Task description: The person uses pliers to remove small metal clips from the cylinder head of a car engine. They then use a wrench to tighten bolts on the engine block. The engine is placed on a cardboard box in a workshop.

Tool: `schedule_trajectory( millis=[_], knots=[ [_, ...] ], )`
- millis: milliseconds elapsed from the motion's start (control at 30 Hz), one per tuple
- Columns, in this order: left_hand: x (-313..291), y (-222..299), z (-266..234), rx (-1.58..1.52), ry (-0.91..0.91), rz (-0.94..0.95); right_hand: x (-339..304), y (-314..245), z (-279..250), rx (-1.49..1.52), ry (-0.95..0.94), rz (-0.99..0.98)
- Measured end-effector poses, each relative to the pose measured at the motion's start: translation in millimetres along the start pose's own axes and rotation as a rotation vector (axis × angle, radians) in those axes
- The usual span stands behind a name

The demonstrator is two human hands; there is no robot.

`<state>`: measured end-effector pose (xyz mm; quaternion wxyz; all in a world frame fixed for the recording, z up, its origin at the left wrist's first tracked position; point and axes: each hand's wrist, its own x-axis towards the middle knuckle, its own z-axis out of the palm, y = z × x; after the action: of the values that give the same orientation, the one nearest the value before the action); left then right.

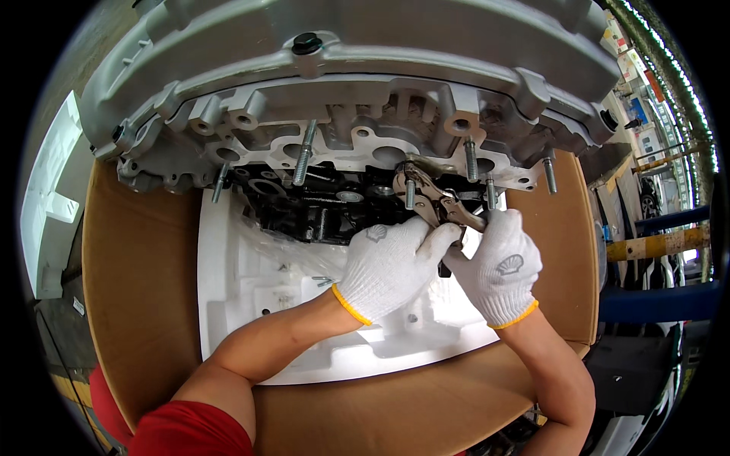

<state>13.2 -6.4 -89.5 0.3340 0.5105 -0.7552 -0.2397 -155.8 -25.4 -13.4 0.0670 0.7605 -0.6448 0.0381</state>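
Note:
Both my hands wear white knit gloves with yellow cuffs. My left hand (388, 262) is closed around one handle of a pair of metal locking pliers (449, 204). On the other handle, at the right, my right hand (498, 266) is closed too. The pliers' jaws point up and away, at the lower face of a grey engine cylinder head (344, 144), beside a threaded stud (410, 194). Whether the jaws grip anything, I cannot tell. More studs stick out along this face, among them a long one (304, 156) at the left and another (471, 159) at the right.
A grey engine cover (426, 45) spans the far side. Black engine parts (319, 216) sit below the head. A white moulded liner (319, 357) lines a cardboard box (411, 410); clear plastic (274, 247) and small loose studs (323, 281) lie in it. A yellow-and-white post (658, 245) is at the right.

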Motion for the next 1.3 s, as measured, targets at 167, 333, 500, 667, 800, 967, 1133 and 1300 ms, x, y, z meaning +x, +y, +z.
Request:
schedule_trajectory(
  millis=[167, 333, 500, 667, 800, 967, 1133, 1300],
  knots=[
    [20, 16, -3, -0.892, -0.098, -0.370, 3, 28, -2, -0.120, 0.419, -0.324],
    [28, 27, -6, -1.118, -0.136, -0.413, 11, 38, -9, -0.180, 0.611, -0.466],
    [28, 24, -4, -1.077, -0.119, -0.396, 7, 34, -12, -0.165, 0.398, -0.312],
    [11, 9, 3, -0.746, 0.060, -0.239, 2, 21, 13, -0.060, 0.344, -0.215],
    [6, 0, 0, -0.604, 0.080, -0.212, -1, 14, 20, 0.065, 0.186, -0.122],
    [11, -1, -2, -0.747, 0.029, -0.270, 1, 12, 7, 0.032, 0.223, -0.181],
    [21, 28, -2, -1.179, -0.041, -0.478, 11, 33, -10, -0.104, 0.547, -0.432],
    [21, 29, 4, -1.264, -0.027, -0.459, 11, 29, -24, -0.140, 0.504, -0.401]
  ],
)
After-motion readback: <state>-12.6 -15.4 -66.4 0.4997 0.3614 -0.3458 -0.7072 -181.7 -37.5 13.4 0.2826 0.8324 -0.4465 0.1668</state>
